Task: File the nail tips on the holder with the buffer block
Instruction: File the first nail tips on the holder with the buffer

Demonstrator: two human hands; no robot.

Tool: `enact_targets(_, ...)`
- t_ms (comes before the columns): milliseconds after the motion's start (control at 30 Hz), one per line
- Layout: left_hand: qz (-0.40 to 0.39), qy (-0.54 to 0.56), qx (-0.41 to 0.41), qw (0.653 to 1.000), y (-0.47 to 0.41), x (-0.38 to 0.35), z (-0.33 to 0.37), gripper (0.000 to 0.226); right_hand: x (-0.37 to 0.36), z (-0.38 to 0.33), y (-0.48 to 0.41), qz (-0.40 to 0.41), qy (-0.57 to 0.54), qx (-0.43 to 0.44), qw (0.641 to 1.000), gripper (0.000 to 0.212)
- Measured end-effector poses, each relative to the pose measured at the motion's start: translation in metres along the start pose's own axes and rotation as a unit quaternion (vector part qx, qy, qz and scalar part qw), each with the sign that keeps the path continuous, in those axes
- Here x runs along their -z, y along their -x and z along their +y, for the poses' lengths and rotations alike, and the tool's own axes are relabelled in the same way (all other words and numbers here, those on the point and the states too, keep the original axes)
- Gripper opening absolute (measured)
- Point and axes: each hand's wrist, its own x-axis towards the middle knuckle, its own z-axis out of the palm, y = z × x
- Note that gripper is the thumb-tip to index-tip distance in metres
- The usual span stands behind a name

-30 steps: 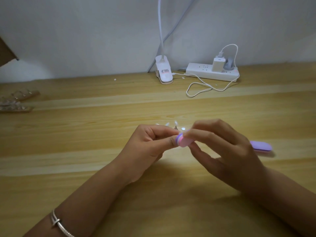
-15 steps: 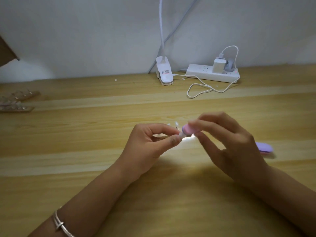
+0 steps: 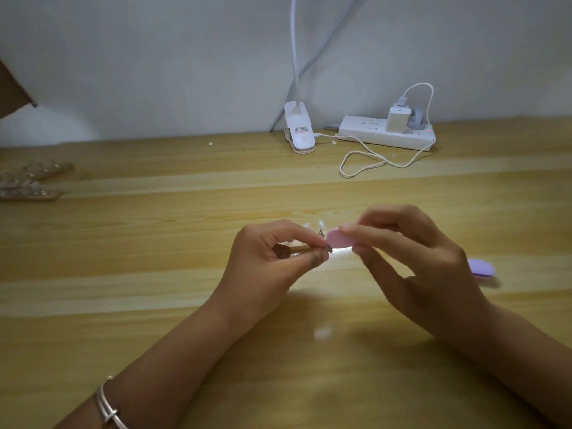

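Clear plastic nail tips (image 3: pixel 320 224) stand on small metal clips along a slim pale wooden holder (image 3: pixel 297 245). They sit over the middle of the light wooden worktop (image 3: pixel 154 243), raised slightly off it.

Left hand (image 3: pixel 272 261): grip closed, thumb and forefinger pinching the holder at its right end, just under one clip.

Right hand (image 3: pixel 418 264): grip closed on a pink oval buffer block (image 3: pixel 339 239), fingers above and thumb beneath. The block's rounded end lies against the clip end, probably touching a tip, though glare hides the contact.

Step in hand, by my reading: filing a tip at the holder's right end. The next move calls for short, light strokes along the tip's edge while the left pinch keeps the holder steady, then shifting to the neighbouring tip.

A lilac oval block (image 3: pixel 481 267) lies toward the right edge. A white clip lamp base (image 3: pixel 298 131) and a white power strip (image 3: pixel 371 136) stand at the far edge. More wooden holders (image 3: pixel 31 181) lie at the left edge.
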Motion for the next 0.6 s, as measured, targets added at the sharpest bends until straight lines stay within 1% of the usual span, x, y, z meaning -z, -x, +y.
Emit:
enact_targets(67,0.003,0.001,0.006,1.0,0.0,0.0003,0.0005,0.011,0.0005,0.003,-0.0003,0.003,0.014,-0.012,1.0,0.023)
enact_targets(167,0.001,0.002,0.026,1.0,0.0001,-0.0006,-0.0006,0.011,0.0001,0.0075,-0.002,0.015,0.02,-0.067,0.997,0.023)
enact_targets(267,0.009,0.005,0.05,0.999,0.001,0.0008,-0.0022,0.011,-0.003,0.0035,-0.0013,0.019,0.02,-0.081,0.996,0.024)
enact_targets(500,0.012,-0.022,0.05,0.998,-0.0006,-0.0004,-0.0027,0.011,-0.0028,-0.002,-0.0002,-0.022,0.008,-0.09,0.996,0.025)
enact_targets(600,0.008,-0.029,0.048,0.998,-0.0007,-0.0002,-0.0031,0.012,-0.0038,-0.0014,0.0007,-0.044,0.013,-0.111,0.993,0.023)
